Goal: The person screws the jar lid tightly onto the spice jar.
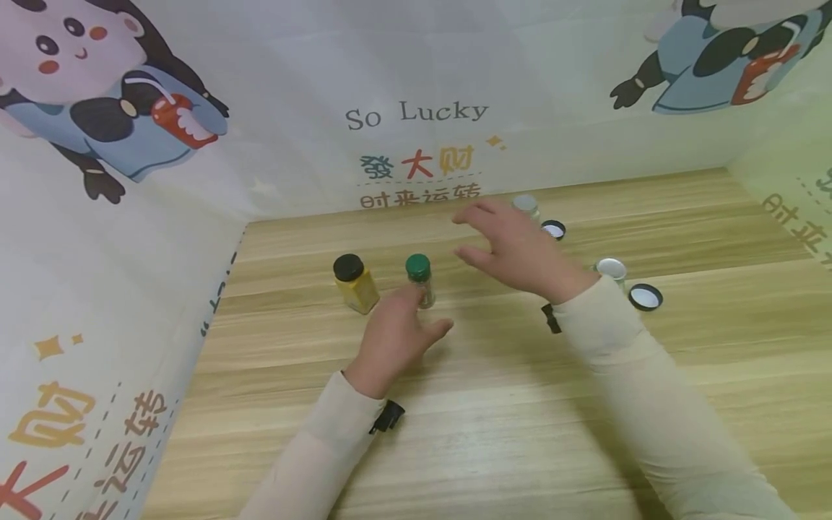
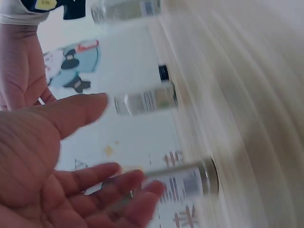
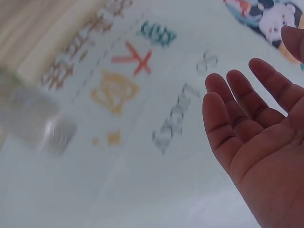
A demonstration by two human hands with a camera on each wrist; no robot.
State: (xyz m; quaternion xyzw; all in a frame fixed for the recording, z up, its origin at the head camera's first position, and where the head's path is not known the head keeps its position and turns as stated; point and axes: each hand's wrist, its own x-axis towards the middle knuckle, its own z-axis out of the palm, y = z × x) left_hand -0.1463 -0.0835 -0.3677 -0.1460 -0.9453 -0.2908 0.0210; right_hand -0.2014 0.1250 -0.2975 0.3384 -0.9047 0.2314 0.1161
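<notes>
My left hand is beside a small glass jar with a green cap, overlapping its lower part in the head view. In the left wrist view its fingers are loosely bent and the thumb is apart; a glass jar stands behind the fingertips. My right hand hovers over the table with its fingers spread and nothing in them. Close by it stands an uncapped glass jar; the right wrist view shows a blurred glass jar apart from the fingers.
A yellow-filled jar with a black cap stands left of the green-capped one. Another uncapped jar is near the right wrist. Two black-rimmed lids lie beside the uncapped jars. Printed cloth walls enclose the wooden table.
</notes>
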